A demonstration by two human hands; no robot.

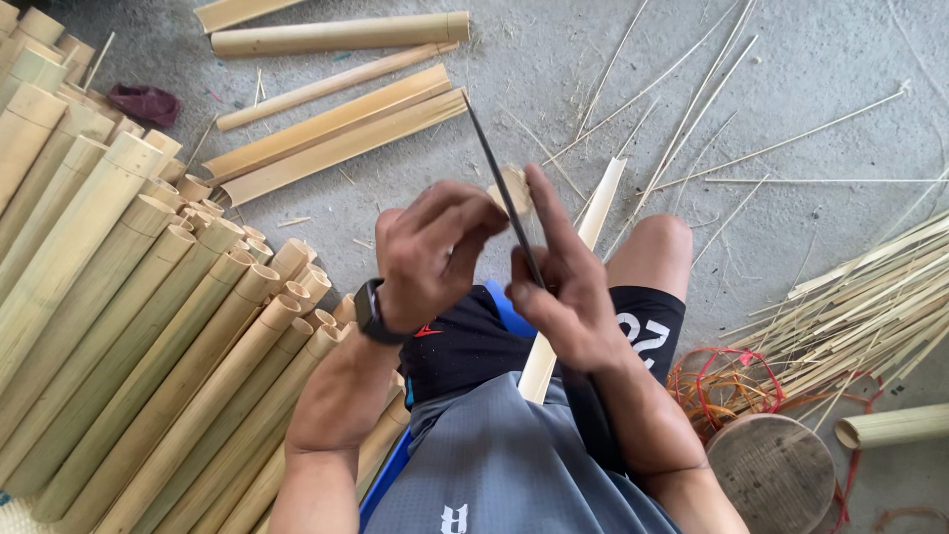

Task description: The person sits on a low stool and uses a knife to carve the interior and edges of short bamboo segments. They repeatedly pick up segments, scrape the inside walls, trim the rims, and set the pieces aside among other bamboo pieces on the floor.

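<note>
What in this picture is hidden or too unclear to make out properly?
All from the head view:
- The dark blade: its lower end is hidden between the left hand and right hand.
- The pale bamboo strip: its middle is covered by the right hand.
- The bamboo tube pile: cut off by the left and bottom edges.
- The round wooden stool: cut off at the bottom edge.

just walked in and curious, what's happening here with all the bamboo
A seated person holds a long dark blade between both hands, left hand and right hand, over a pale bamboo strip that runs across the lap. Bamboo tubes are piled on the left, thin slivers on the right, split pieces ahead.
</note>
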